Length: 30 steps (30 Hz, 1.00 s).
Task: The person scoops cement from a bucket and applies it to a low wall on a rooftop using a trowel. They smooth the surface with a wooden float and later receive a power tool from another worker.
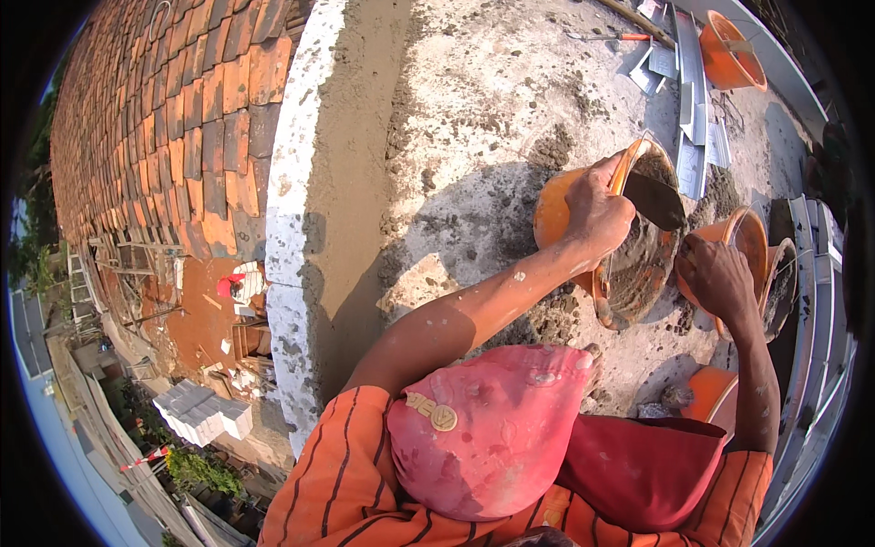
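My left hand (pixel 602 205) is closed on the rim of a tilted orange bucket (pixel 558 214) with grey wet mortar (pixel 638 273) inside and caked on it. My right hand (pixel 709 269) is closed on what looks like a trowel, whose dark blade (pixel 656 201) is in that bucket's mouth; the fingers partly hide the handle. Another orange bucket (pixel 749 237) sits just behind my right hand, beside a further mortar-coated bucket (pixel 779 287). An orange bucket (pixel 711 392) lies lower right. A smooth grey mortar strip (pixel 351 182) runs along the white ledge (pixel 292 182) to my left.
Metal channels (pixel 693 100), a red-handled tool (pixel 633 36) and an orange bucket (pixel 725 55) lie at the top right. Long white strips (pixel 816 273) line the right side. Beyond the ledge's drop are a tiled roof (pixel 182 109), a person in red (pixel 239 284) and white blocks (pixel 202 408).
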{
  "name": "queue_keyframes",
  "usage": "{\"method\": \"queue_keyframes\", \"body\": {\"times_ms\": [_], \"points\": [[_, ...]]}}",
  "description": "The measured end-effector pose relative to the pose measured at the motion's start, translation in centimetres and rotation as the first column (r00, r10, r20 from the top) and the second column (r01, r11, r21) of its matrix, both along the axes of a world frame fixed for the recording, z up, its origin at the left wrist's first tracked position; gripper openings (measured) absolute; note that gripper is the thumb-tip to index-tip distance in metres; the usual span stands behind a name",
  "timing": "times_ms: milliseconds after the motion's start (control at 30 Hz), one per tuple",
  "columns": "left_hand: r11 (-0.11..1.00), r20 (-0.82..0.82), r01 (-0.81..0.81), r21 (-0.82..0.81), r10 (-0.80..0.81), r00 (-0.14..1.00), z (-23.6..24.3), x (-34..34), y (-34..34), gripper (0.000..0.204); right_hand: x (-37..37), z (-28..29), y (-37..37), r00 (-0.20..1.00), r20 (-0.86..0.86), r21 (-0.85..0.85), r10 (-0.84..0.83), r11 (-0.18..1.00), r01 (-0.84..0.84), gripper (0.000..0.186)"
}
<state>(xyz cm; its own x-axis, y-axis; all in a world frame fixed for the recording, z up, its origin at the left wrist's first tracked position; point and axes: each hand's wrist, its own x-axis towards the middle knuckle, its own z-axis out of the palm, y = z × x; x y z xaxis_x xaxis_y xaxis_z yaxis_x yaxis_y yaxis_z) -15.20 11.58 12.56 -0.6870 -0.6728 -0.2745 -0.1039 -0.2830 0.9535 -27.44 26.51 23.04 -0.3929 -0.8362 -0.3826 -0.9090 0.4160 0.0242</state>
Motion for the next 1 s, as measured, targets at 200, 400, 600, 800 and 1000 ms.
{"method": "queue_keyframes", "body": {"times_ms": [200,400,600,800,1000], "points": [[0.998,-0.145,0.036,-0.041,-0.042,0.989,1.0,-1.4,1.0,0.064,2.1,-2.8,2.8,0.996,0.05,0.204,-0.068,0.977,0.056,0.023],[0.99,-0.183,0.027,0.142,0.0,0.983,0.3,0.1,-0.3,0.074,4.6,1.3,0.8,0.895,0.426,0.143,-0.136,0.986,0.081,0.028],[0.984,-0.212,0.084,0.157,-0.049,0.976,1.0,-0.2,0.6,0.076,1.9,-1.7,1.8,0.979,0.183,0.204,-0.089,0.978,0.051,0.027],[0.98,-0.179,0.081,0.18,-0.048,0.983,1.3,0.9,-1.2,0.075,0.8,-0.2,0.3,0.997,-0.031,-0.044,-0.074,0.996,0.072,0.02],[0.969,-0.204,0.148,0.2,-0.107,0.973,2.0,-0.2,-0.1,0.073,4.0,-3.5,3.8,0.969,0.245,0.165,-0.034,0.986,-0.007,0.028]]}}
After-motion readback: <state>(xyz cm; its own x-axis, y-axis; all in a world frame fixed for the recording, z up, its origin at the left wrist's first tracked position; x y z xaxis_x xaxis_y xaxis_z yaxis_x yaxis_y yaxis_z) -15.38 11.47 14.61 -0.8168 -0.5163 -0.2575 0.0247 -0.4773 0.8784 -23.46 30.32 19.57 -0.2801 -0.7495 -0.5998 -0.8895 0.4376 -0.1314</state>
